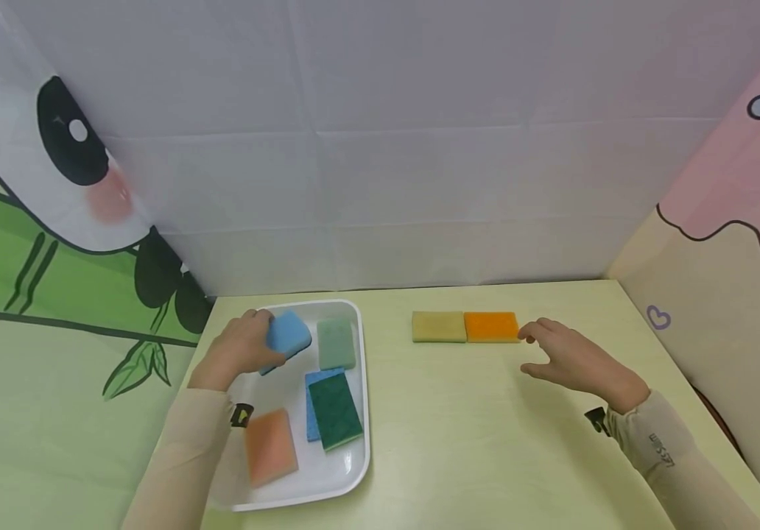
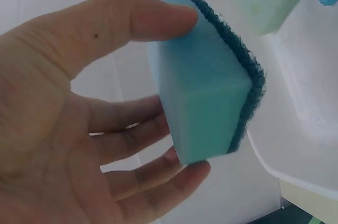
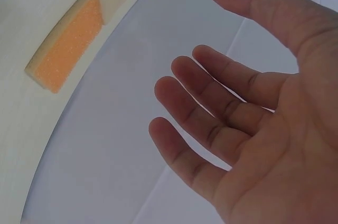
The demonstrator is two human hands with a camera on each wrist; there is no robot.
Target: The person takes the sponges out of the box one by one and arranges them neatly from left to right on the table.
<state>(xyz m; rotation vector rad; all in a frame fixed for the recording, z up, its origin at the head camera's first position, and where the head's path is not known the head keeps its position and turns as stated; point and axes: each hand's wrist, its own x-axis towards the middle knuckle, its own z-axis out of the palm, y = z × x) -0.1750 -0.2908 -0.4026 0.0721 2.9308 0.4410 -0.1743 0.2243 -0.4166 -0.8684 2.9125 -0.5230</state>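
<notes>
My left hand (image 1: 239,346) grips a light blue sponge (image 1: 289,335) over the tray's far left part. In the left wrist view the sponge (image 2: 206,81) shows a dark scouring layer on one face, with the thumb on one side and fingers on the other. My right hand (image 1: 575,361) hovers with relaxed fingers and holds nothing. It is nearest to an orange sponge (image 1: 491,327), which lies end to end with a yellow sponge (image 1: 439,327) on the table. In the right wrist view the palm (image 3: 285,139) is bare and the orange sponge (image 3: 71,44) lies apart from the fingers.
A white tray (image 1: 359,471) stands at the table's left. Inside lie a pale green sponge (image 1: 336,343), a dark green sponge (image 1: 336,411) overlapping a blue sponge (image 1: 312,419), and a peach sponge (image 1: 270,447). A pale wall (image 1: 406,184) rises behind the table (image 1: 446,442).
</notes>
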